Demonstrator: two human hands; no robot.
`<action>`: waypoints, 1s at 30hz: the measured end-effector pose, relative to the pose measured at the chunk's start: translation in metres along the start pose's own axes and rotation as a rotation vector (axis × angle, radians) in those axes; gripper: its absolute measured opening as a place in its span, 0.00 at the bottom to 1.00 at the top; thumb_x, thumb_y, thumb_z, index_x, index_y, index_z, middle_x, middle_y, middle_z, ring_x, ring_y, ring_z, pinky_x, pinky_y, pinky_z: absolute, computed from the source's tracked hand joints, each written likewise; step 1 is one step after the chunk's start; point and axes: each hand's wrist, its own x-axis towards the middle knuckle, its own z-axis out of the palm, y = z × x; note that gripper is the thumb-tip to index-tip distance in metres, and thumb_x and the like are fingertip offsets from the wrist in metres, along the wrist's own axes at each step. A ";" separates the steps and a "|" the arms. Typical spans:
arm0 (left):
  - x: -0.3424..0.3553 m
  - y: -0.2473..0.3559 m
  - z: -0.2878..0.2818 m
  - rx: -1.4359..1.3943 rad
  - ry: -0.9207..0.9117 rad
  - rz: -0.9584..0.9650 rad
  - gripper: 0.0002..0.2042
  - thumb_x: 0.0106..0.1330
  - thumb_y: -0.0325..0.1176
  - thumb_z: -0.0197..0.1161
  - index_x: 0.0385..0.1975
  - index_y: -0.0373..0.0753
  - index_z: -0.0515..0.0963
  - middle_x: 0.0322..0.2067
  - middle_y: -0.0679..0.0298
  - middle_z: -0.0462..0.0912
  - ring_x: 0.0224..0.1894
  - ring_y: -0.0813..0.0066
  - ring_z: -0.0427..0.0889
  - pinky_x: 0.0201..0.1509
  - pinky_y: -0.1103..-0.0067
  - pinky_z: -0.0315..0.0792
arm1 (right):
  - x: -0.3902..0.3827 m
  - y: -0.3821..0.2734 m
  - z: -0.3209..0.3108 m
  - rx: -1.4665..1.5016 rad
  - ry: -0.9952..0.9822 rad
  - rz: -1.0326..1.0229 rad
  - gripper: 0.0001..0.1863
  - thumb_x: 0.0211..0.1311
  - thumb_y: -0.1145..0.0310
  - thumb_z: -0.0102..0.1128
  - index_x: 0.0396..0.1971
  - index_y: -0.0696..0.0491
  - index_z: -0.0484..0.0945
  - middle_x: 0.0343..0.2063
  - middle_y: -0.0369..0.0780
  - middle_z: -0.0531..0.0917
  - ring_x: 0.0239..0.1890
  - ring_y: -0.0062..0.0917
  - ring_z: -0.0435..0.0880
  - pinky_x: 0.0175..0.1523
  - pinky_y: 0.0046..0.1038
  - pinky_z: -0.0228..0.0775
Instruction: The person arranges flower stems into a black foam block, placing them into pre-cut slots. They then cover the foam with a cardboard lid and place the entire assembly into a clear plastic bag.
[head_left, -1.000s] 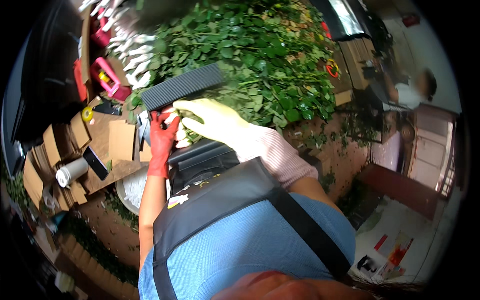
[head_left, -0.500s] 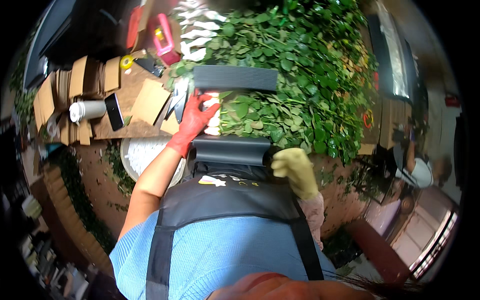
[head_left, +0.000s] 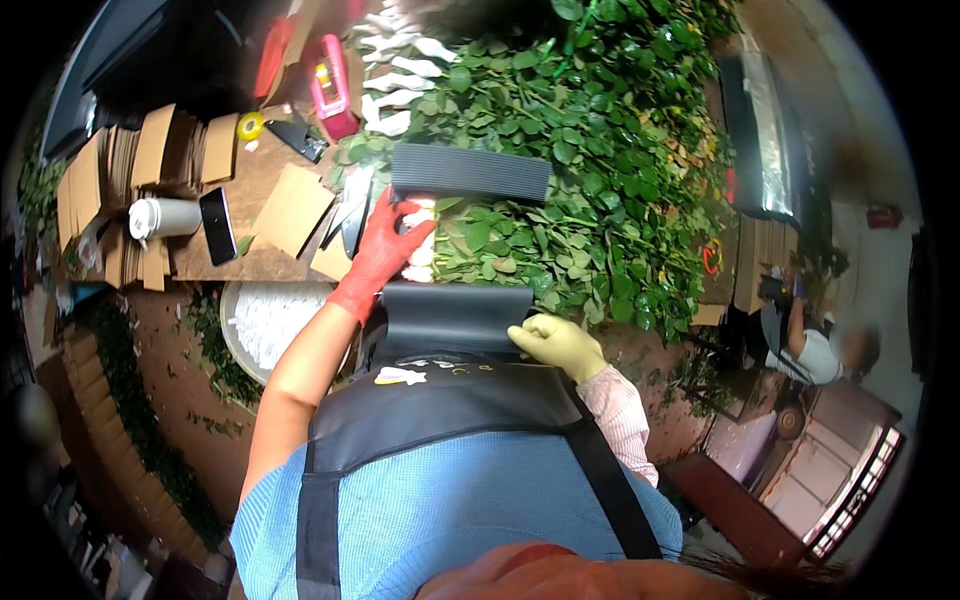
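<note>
My left hand [head_left: 383, 245], in a red glove, reaches to the left end of a bunch of leafy stems with pale flower heads [head_left: 420, 262]. Its thumb and fingers are apart, touching the flower heads. The bunch lies between a ribbed dark flap [head_left: 470, 172] on the far side and a smooth black sheet [head_left: 460, 315] on the near side. My right hand [head_left: 560, 345], in a pale yellow glove, has its fingers curled at the right edge of the near sheet. Its fingertips are partly hidden.
Leafy stems [head_left: 600, 130] cover the table's right side, with white-wrapped heads [head_left: 400, 80] behind. To the left are a phone [head_left: 218, 225], white cup [head_left: 165, 218], cardboard pieces [head_left: 292, 210], scissors [head_left: 352, 210] and pink tape dispenser [head_left: 332, 90]. Below stands a tub of white pieces [head_left: 275, 320].
My right hand has come in left from beside the black sheet to its right edge, its fingers now curled there. My left hand stays by the flower heads. The ribbed flap has tilted slightly.
</note>
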 end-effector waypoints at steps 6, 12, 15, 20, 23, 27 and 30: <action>0.000 -0.018 0.005 0.024 0.088 0.125 0.29 0.67 0.37 0.77 0.64 0.30 0.75 0.53 0.57 0.86 0.59 0.65 0.83 0.65 0.73 0.76 | -0.037 -0.032 -0.024 1.097 -0.012 -0.554 0.19 0.80 0.65 0.55 0.58 0.64 0.82 0.47 0.49 0.90 0.46 0.27 0.90 0.59 0.33 0.83; -0.005 -0.013 -0.016 -0.387 -0.179 -0.043 0.24 0.78 0.38 0.67 0.68 0.34 0.74 0.56 0.60 0.86 0.64 0.71 0.79 0.73 0.75 0.70 | 0.035 -0.095 -0.014 -0.164 0.313 -0.718 0.15 0.64 0.62 0.76 0.45 0.55 0.88 0.48 0.45 0.90 0.53 0.37 0.88 0.64 0.37 0.79; -0.007 0.012 -0.066 -0.574 -0.291 -0.160 0.20 0.82 0.41 0.62 0.66 0.36 0.78 0.55 0.63 0.87 0.64 0.76 0.78 0.72 0.76 0.69 | 0.080 -0.101 -0.010 -0.583 0.558 -0.595 0.19 0.56 0.57 0.82 0.44 0.51 0.90 0.41 0.41 0.91 0.48 0.36 0.90 0.57 0.37 0.80; 0.000 0.057 -0.083 0.681 -0.458 0.363 0.22 0.75 0.42 0.64 0.63 0.35 0.80 0.55 0.50 0.87 0.52 0.50 0.87 0.54 0.69 0.81 | 0.109 -0.096 0.001 -0.664 0.569 -0.448 0.22 0.51 0.55 0.85 0.43 0.50 0.90 0.42 0.40 0.91 0.47 0.36 0.90 0.56 0.35 0.81; 0.001 0.062 -0.044 0.579 -0.407 0.887 0.31 0.76 0.49 0.59 0.73 0.37 0.71 0.67 0.50 0.78 0.67 0.50 0.78 0.69 0.64 0.73 | 0.095 -0.102 -0.004 -0.705 0.582 -0.548 0.20 0.53 0.55 0.83 0.42 0.50 0.90 0.40 0.44 0.91 0.45 0.39 0.90 0.54 0.38 0.81; 0.006 0.051 -0.017 0.762 -0.479 0.750 0.41 0.76 0.58 0.55 0.82 0.40 0.56 0.80 0.52 0.61 0.81 0.52 0.61 0.83 0.60 0.53 | 0.075 -0.120 -0.025 -0.814 0.305 -0.462 0.15 0.63 0.56 0.75 0.40 0.52 0.88 0.37 0.44 0.90 0.43 0.42 0.89 0.51 0.42 0.80; 0.007 0.043 -0.019 0.696 -0.480 0.755 0.45 0.72 0.62 0.57 0.83 0.41 0.55 0.81 0.53 0.60 0.81 0.53 0.60 0.84 0.59 0.51 | 0.079 -0.143 -0.020 -0.977 0.068 -0.501 0.19 0.69 0.50 0.66 0.40 0.51 0.88 0.37 0.46 0.90 0.44 0.44 0.90 0.53 0.45 0.81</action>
